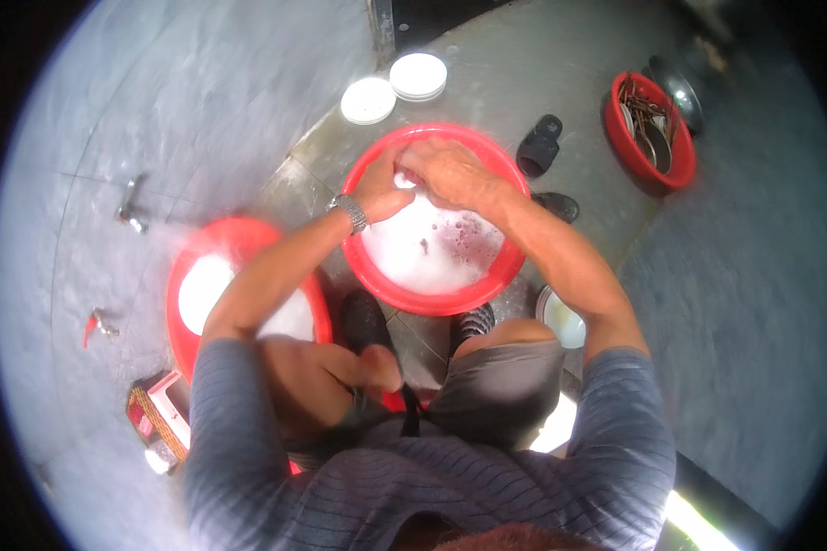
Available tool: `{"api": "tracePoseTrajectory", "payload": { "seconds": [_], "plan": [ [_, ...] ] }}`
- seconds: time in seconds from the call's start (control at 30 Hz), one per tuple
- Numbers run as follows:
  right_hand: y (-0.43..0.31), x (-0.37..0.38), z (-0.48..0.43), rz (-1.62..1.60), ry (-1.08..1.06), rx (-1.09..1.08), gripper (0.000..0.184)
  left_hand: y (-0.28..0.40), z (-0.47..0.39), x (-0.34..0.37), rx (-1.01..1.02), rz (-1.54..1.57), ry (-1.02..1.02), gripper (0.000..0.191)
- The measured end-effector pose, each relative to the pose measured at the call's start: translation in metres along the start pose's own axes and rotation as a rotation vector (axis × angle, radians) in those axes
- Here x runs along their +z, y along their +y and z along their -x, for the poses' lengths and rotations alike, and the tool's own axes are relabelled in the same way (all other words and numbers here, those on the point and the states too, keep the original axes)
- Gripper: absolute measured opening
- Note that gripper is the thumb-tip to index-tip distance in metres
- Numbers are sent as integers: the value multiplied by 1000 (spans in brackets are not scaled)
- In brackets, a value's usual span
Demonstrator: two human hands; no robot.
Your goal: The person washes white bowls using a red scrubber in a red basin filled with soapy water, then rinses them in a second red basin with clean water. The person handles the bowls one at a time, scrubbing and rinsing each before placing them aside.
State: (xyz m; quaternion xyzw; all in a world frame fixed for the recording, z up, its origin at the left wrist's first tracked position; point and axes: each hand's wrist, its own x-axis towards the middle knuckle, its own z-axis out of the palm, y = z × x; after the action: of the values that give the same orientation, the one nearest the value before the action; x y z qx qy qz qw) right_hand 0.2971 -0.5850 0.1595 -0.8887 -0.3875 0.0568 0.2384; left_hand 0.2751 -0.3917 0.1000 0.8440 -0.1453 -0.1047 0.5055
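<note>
A red plastic basin [431,304] full of white suds [413,255] stands on the floor in front of my feet. My left hand [382,187], with a metal-band watch [348,212] on the wrist, is over the basin's far left part. My right hand [451,172] reaches in from the other side, fingers curled towards the left. Between them is a small white and dark pink item [408,179], held by both hands. The fingers cover most of it, so its kind is unclear. Reddish-brown bubbles show at the right of the foam.
Two stacks of white plates [369,100] [418,76] stand beyond the basin. A second red basin [248,231] lies left, below wall taps [132,206] [100,327]. Dark slippers [540,146] and a red tub [681,180] with chopsticks are right. Bowls [564,322] sit by my right knee.
</note>
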Motion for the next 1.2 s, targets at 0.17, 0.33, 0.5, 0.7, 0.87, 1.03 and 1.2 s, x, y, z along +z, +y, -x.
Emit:
{"api": "tracePoseTrajectory", "payload": {
  "seconds": [0.17, 0.33, 0.5, 0.7, 0.87, 1.03, 1.2],
  "plan": [
    [76, 71, 39, -459, 411, 539, 37, 44, 4, -12, -200, 382, -2, 77],
    [-13, 85, 30, -1512, 541, 947, 37, 19, 10, 9, -208, 774, 413, 70],
    [31, 24, 41, -944, 282, 811, 38, 18, -24, -37, 55, -70, 310, 61],
    [11, 57, 7, -1094, 870, 673, 47, 5, -35, -20, -340, -104, 455, 47],
    [-27, 123, 11, -1084, 564, 405, 57, -2, -37, -2, -416, 1057, 233, 36],
    [-31, 89, 70, -197, 33, 152, 28, 1, 7, -103, -196, 96, 234, 39],
    [55, 72, 176, -16, 262, 439, 25, -6, 203, -215, -447, -557, 429, 50]
  ]
}}
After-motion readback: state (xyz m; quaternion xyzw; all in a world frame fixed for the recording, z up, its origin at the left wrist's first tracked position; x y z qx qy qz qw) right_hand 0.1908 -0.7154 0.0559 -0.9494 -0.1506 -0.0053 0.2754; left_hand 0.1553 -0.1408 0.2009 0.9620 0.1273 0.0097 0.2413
